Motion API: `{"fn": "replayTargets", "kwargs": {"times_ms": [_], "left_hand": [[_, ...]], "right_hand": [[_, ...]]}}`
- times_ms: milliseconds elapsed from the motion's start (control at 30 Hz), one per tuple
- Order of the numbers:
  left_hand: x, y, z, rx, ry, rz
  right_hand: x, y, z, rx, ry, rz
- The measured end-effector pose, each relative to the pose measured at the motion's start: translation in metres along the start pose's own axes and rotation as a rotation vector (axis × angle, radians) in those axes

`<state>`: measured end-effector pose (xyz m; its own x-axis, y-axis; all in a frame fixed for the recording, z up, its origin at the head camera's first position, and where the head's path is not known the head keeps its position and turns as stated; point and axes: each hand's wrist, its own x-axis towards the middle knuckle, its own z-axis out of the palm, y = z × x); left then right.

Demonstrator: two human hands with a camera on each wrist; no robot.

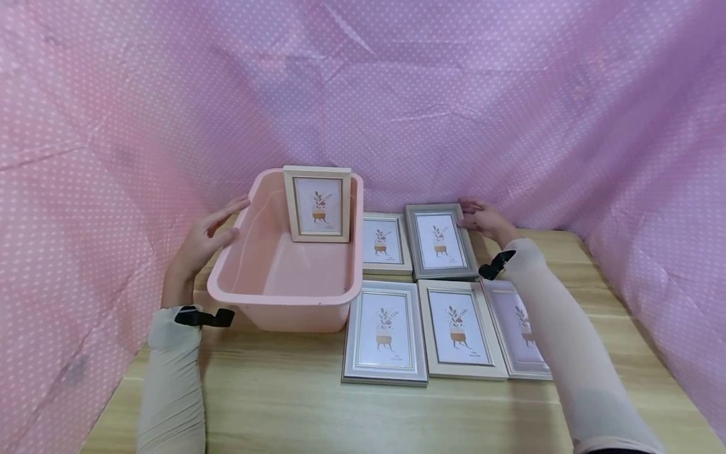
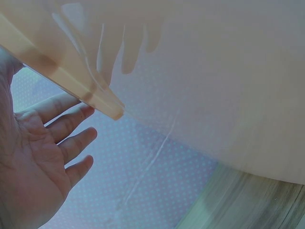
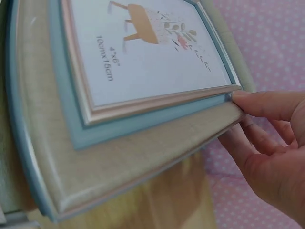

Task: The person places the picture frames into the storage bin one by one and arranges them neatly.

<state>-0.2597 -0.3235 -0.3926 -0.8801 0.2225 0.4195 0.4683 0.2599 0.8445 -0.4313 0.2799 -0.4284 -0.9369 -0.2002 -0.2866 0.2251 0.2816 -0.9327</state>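
Note:
My left hand [image 1: 200,243] is at the left side of a pink plastic basin [image 1: 286,301], its fingers spread and touching the outside near the rim. In the left wrist view those fingers [image 2: 76,129] look nearly straight. A cream picture frame [image 1: 289,205] stands upright inside the basin at the back right. With my right hand [image 1: 486,219] I pinch the right edge of a grey-beige picture frame [image 1: 416,243] in the back row. The right wrist view shows the thumb on top of this frame's border [image 3: 157,143] and fingers below; it looks slightly tilted there.
Beside the basin lies a cream frame [image 1: 408,258] in the back row. In front lie a silver-white frame [image 1: 351,334], another cream frame [image 1: 471,371] and a pale pinkish frame [image 1: 507,353], partly hidden by my right arm. A wooden table [image 1: 272,403] holds everything; pink dotted cloth [image 1: 397,94] surrounds it.

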Motion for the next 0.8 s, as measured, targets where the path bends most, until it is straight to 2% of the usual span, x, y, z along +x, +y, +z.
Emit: {"fn": "replayTargets", "kwargs": {"times_ms": [233, 400, 533, 800], "left_hand": [[0.002, 0.004, -0.004, 0.034, 0.013, 0.015], [0.001, 0.006, -0.005, 0.048, 0.011, -0.009], [0.001, 0.007, -0.004, 0.044, 0.007, -0.019], [-0.002, 0.008, 0.000, 0.015, -0.016, -0.046]], "right_hand": [[-0.011, -0.027, -0.001, 0.006, -0.019, -0.066], [-0.020, -0.043, 0.000, -0.013, 0.011, -0.108], [-0.029, -0.054, 0.001, -0.065, 0.042, -0.147], [-0.054, -0.073, 0.001, -0.208, 0.027, -0.196]]}}
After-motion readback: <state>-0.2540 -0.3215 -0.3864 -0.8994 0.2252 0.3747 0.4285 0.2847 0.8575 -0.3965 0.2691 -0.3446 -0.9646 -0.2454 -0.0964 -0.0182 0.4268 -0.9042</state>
